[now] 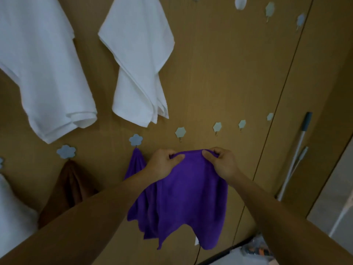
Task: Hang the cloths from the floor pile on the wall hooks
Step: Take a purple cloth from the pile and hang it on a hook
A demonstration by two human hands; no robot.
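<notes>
L hand (164,162) & R hand (222,163), arms extended, pinch grip on purple cloth (191,197) top edge; white tag (196,241) illegible.

The wooden wall (210,73) before me carries a big white cloth (44,73) and a folded white cloth (139,60) up high; lower, a brown cloth (70,184) and a purple cloth (134,165) hang from flower hooks (136,140), hexagon hooks (180,132) to their right.

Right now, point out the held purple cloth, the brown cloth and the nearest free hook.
held purple cloth (191,197): head view, middle of front face.
brown cloth (70,188): head view, folds below its hook.
free hook (180,133): head view, pale hexagonal plate.
</notes>
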